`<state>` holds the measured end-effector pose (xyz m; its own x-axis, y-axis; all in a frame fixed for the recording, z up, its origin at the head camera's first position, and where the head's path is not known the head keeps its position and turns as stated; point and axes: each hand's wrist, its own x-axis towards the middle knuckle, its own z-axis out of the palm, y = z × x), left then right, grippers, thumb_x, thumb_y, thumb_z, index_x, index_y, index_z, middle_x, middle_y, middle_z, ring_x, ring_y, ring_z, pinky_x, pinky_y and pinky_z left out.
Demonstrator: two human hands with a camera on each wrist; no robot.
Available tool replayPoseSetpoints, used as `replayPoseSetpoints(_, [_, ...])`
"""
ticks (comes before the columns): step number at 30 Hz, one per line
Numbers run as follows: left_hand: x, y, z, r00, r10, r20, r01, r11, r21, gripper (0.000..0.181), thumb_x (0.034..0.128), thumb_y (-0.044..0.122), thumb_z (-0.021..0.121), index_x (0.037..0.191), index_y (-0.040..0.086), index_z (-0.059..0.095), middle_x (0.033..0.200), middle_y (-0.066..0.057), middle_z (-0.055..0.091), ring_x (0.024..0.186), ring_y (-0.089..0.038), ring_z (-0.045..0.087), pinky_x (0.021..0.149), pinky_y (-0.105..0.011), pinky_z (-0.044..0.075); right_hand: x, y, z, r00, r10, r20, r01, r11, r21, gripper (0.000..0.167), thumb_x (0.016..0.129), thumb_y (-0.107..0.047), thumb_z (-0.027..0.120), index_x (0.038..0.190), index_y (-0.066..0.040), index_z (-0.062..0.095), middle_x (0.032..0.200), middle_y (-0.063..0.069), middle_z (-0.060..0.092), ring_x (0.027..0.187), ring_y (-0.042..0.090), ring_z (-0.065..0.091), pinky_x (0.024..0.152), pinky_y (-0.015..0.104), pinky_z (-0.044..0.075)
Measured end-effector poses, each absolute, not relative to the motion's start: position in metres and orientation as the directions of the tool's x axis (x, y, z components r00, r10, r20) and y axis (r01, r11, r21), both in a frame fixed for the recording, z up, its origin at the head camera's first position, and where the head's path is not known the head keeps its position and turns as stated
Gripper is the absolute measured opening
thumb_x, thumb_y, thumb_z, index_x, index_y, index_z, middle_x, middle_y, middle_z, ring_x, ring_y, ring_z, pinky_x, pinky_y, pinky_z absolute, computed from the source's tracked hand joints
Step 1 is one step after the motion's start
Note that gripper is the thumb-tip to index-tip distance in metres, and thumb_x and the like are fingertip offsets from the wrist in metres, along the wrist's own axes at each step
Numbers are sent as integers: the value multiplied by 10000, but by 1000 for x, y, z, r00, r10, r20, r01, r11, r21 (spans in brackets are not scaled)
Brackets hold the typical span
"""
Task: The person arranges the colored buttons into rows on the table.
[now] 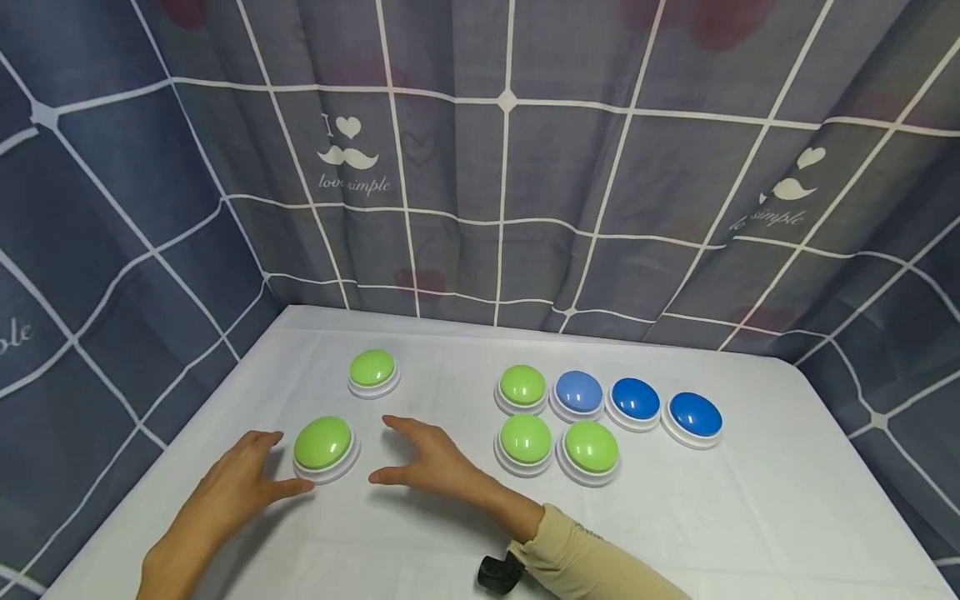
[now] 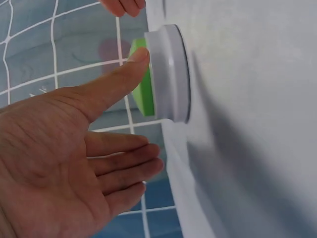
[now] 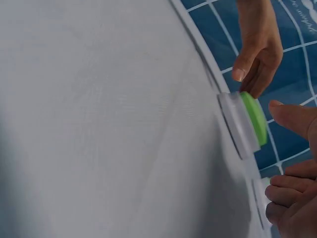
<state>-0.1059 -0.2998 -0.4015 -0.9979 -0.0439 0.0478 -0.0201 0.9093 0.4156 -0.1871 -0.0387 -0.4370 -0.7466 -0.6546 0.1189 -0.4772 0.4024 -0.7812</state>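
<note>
A green dome button (image 1: 322,442) on a round white base lies near the left side of the table. My left hand (image 1: 228,492) is just left of it, fingers spread, thumb by the base's near edge; whether the thumb touches is unclear. In the left wrist view, the thumb (image 2: 116,82) overlaps the green top, and the palm shows nothing held. On the button's other side, my right hand (image 1: 431,458) hovers apart from it with thumb and fingers extended, holding nothing. A second green button (image 1: 372,367) sits behind, between the two hands.
Right of centre stand more green buttons (image 1: 522,385) and several blue buttons (image 1: 635,399), grouped in two rows on the white table (image 1: 750,517). A grid-patterned curtain (image 1: 450,167) surrounds the table's back and sides. A black object (image 1: 500,575) shows beside the right sleeve.
</note>
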Motion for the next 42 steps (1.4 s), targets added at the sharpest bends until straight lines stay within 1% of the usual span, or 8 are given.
replayPoseSetpoints(7, [-111, -303, -414, -1000, -2, 21, 7, 909, 417, 874, 680, 409, 892, 1215, -184, 536, 1176, -366, 549, 1115, -564, 511, 895, -669, 419, -188, -61, -448, -726, -675, 136, -542, 439, -716, 786, 798, -343, 844, 1431, -29, 499, 1426, 66, 540, 1332, 162, 471, 1082, 243, 351])
replayPoseSetpoints(14, [-113, -303, -424, -998, 21, 62, 48, 886, 462, 768, 706, 374, 882, 1205, -128, 584, 1149, -283, 598, 1108, -520, 538, 899, -657, 423, -192, -79, -453, -702, -690, 175, -600, 442, -667, 777, 798, -320, 846, 1425, -20, 498, 1421, 63, 545, 1327, 151, 473, 1083, 228, 338])
replayPoseSetpoints(19, [-114, -304, -426, -997, 35, 68, 64, 868, 492, 741, 735, 396, 858, 1229, -89, 596, 1164, -230, 606, 1123, -487, 541, 914, -646, 419, -193, -88, -454, -660, -723, 205, -673, 446, -590, 682, 827, -306, 822, 1397, -69, 529, 1390, 18, 571, 1296, 107, 493, 1065, 203, 344])
replayPoseSetpoints(23, [-114, -305, -426, -998, 33, 59, 58, 865, 498, 741, 738, 398, 856, 1230, -91, 596, 1167, -237, 606, 1125, -498, 536, 911, -656, 415, -191, -93, -454, -635, -736, 233, -708, 434, -557, 614, 865, -277, 789, 1388, -79, 538, 1381, 17, 578, 1277, 97, 507, 1050, 197, 358])
replayPoseSetpoints(28, [-114, -305, -425, -993, 44, 106, 92, 858, 505, 667, 731, 372, 869, 1160, -85, 641, 1101, -216, 646, 1078, -477, 580, 886, -635, 444, -188, -96, -455, -662, -709, 244, -695, 458, -555, 577, 891, -287, 761, 1378, -64, 548, 1369, 33, 587, 1255, 106, 528, 1033, 204, 384])
replayPoseSetpoints(34, [-113, -302, -421, -983, 55, 173, 134, 861, 491, 611, 707, 380, 885, 1094, -49, 684, 1053, -187, 683, 1028, -444, 620, 843, -614, 473, -186, -95, -455, -706, -664, 245, -642, 455, -618, 594, 887, -302, 763, 1384, -59, 549, 1368, 27, 590, 1261, 104, 523, 1038, 210, 383])
replayPoseSetpoints(38, [-110, -297, -414, -974, 48, 223, 153, 861, 485, 623, 705, 386, 888, 1099, -50, 683, 1087, -211, 678, 1044, -459, 616, 837, -622, 474, -183, -88, -448, -723, -638, 264, -623, 437, -649, 622, 886, -303, 764, 1409, -63, 526, 1398, 26, 565, 1293, 119, 498, 1059, 238, 373])
replayPoseSetpoints(42, [-109, -288, -404, -958, 49, 284, 192, 844, 500, 621, 718, 406, 879, 1142, -6, 690, 1114, -168, 682, 1071, -427, 617, 859, -610, 471, -180, -76, -439, -722, -616, 316, -625, 384, -680, 632, 890, -302, 761, 1424, -74, 511, 1416, 18, 549, 1315, 123, 477, 1072, 270, 375])
